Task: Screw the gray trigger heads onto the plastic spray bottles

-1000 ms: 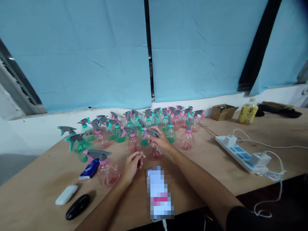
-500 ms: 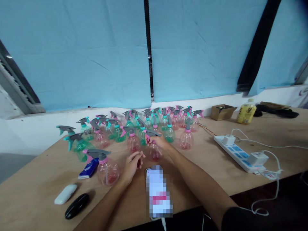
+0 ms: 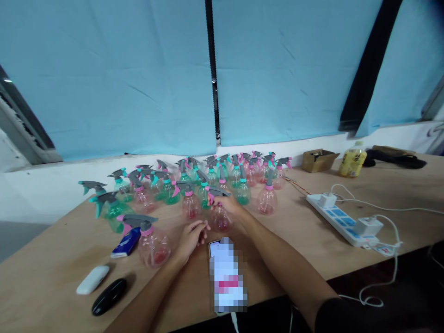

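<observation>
Several small spray bottles, pink and green with grey trigger heads, crowd the far middle of a wooden table [image 3: 305,240]. My right hand [image 3: 231,206] is closed round the neck of a pink spray bottle [image 3: 220,219] at the front of the group. Just left of that bottle my left hand [image 3: 192,236] rests on the table with its fingers curled loosely, holding nothing that I can see. Another pink spray bottle [image 3: 152,243] stands to the left of my left hand. A phone [image 3: 227,273] lies on the table between my forearms.
A blue packet [image 3: 126,243], a white case [image 3: 93,279] and a black case [image 3: 109,296] lie at the front left. A white power strip [image 3: 342,219] with chargers and cables is on the right. A cardboard box [image 3: 317,159] and a yellow drink bottle [image 3: 352,159] stand far right.
My hands keep their places on the bottle and the table. The view has drifted slightly, so everything sits a little lower and to the left.
</observation>
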`<state>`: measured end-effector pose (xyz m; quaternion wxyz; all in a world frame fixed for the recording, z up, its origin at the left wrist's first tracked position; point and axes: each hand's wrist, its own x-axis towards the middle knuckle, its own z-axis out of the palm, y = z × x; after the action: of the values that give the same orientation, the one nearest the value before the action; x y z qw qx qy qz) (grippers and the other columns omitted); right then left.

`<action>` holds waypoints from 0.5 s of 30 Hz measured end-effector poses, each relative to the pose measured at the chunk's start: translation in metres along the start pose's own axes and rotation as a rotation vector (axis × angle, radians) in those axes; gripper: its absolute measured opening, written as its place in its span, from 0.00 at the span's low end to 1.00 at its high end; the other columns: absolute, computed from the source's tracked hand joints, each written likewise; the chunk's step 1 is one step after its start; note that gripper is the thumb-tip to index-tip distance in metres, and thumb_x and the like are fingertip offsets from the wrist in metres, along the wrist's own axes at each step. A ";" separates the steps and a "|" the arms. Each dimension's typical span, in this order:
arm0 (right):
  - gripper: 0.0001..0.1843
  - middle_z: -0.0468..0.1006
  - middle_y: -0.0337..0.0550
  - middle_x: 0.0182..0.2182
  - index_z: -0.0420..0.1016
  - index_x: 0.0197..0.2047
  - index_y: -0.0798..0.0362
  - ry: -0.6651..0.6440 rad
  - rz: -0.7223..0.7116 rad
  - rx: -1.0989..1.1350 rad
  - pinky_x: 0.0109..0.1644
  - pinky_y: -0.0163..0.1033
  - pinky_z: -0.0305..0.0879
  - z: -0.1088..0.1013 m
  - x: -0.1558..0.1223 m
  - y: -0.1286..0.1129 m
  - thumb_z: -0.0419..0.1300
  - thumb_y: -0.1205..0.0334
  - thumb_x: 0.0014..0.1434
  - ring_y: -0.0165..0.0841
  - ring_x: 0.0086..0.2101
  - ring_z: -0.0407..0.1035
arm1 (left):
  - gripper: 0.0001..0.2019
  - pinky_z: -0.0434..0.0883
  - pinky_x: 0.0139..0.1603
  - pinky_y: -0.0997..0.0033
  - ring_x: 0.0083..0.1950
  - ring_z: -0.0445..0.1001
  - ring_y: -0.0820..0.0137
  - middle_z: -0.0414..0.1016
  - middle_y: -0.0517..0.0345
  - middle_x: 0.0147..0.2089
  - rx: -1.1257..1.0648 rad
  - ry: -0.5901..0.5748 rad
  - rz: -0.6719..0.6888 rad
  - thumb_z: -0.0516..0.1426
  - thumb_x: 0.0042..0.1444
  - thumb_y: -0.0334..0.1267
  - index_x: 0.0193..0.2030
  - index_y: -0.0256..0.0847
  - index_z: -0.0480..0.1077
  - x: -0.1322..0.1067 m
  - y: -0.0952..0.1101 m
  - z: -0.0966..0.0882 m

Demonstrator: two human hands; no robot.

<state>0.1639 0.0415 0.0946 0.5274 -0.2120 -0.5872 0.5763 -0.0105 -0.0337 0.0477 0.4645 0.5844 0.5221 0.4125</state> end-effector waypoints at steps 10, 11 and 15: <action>0.17 0.76 0.37 0.22 0.79 0.33 0.52 0.003 0.004 -0.089 0.31 0.35 0.63 0.001 -0.001 -0.003 0.54 0.65 0.40 0.29 0.23 0.65 | 0.20 0.54 0.19 0.79 0.19 0.64 0.77 0.68 0.63 0.23 0.011 -0.022 0.010 0.55 0.55 0.56 0.31 0.38 0.72 0.000 0.000 0.000; 0.15 0.76 0.37 0.22 0.79 0.31 0.53 0.014 0.008 -0.079 0.30 0.35 0.63 0.002 -0.001 -0.003 0.54 0.65 0.39 0.29 0.23 0.65 | 0.20 0.54 0.19 0.79 0.19 0.64 0.77 0.68 0.63 0.23 0.010 -0.020 0.013 0.56 0.55 0.56 0.31 0.38 0.72 0.000 0.000 0.000; 0.11 0.76 0.38 0.23 0.77 0.25 0.54 0.049 0.003 -0.037 0.29 0.34 0.62 0.004 -0.001 0.000 0.55 0.65 0.39 0.30 0.23 0.67 | 0.20 0.55 0.19 0.79 0.19 0.64 0.77 0.68 0.63 0.22 0.005 -0.008 0.016 0.56 0.55 0.55 0.31 0.37 0.72 -0.002 0.000 0.001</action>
<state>0.1610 0.0387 0.0946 0.5366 -0.2366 -0.5846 0.5607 -0.0097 -0.0354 0.0477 0.4620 0.5913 0.5164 0.4127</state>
